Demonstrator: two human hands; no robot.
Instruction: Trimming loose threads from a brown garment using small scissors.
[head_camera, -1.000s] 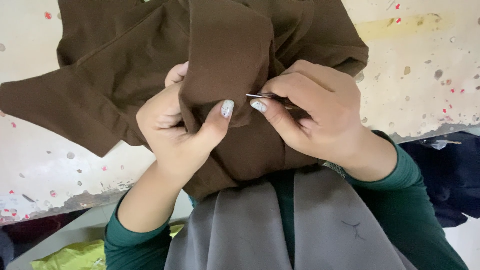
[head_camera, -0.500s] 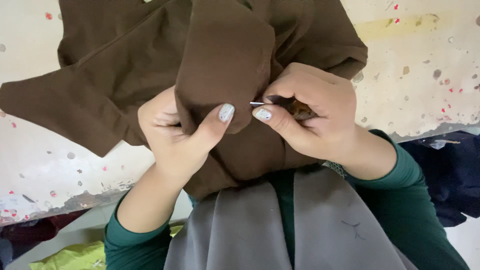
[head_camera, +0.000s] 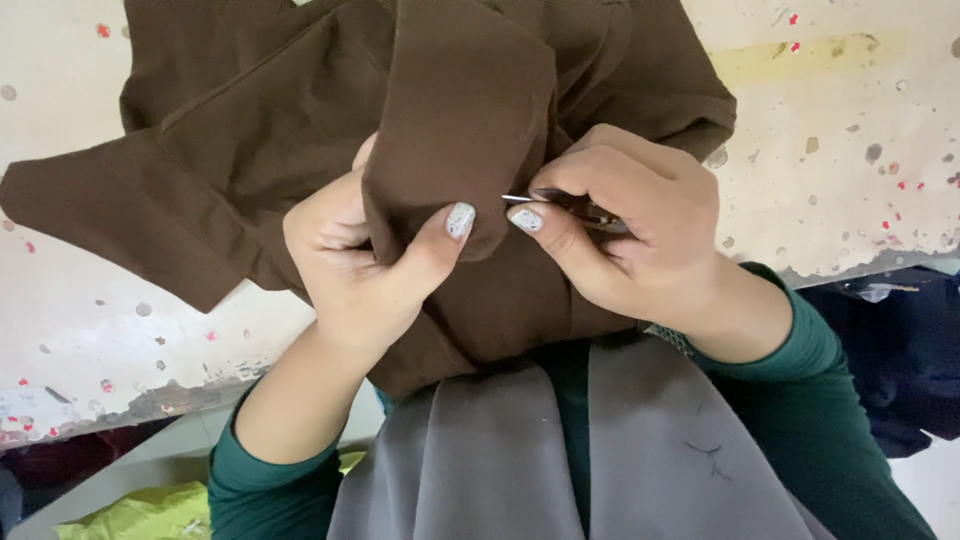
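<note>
— Looking from here, where is the small metal tool?

— Pinched in the right hand, lying level, its tip pointing left at the fold of dark brown cloth garment.

— And the left hand?

— Closed around that fold, thumb pressed on it, just left of the tip.

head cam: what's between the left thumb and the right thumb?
In the head view, a fold of the brown garment bulges between the left hand thumb and the right hand thumb. The thin metal tool tip in the right grip points at that fold.
</note>
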